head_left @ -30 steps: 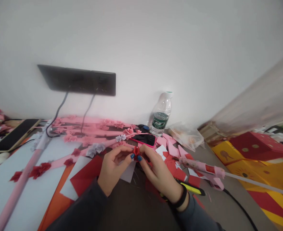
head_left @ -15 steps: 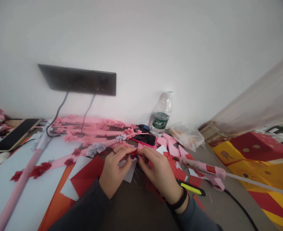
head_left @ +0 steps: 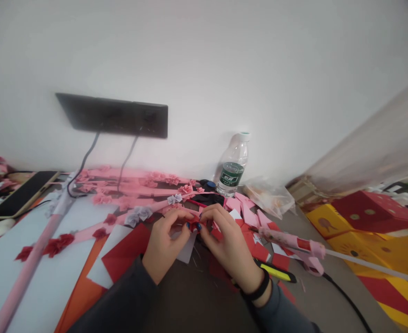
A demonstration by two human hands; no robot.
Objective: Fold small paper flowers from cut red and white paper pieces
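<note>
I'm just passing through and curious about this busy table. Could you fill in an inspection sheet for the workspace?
Surface: grey-brown table, strewn with paper scraps.
Job's things: red paper, partly hidden; paper flowers at left.
Clutter: standing bottle; bag; glue gun; cutter; phone at left.
Hands: left hand and right hand pinch the red paper between them.
Cables: two wall cables from the black panel; gun cable from the glue gun.
Surroundings: pale wall behind; yellow-and-red boxes at right.
</note>
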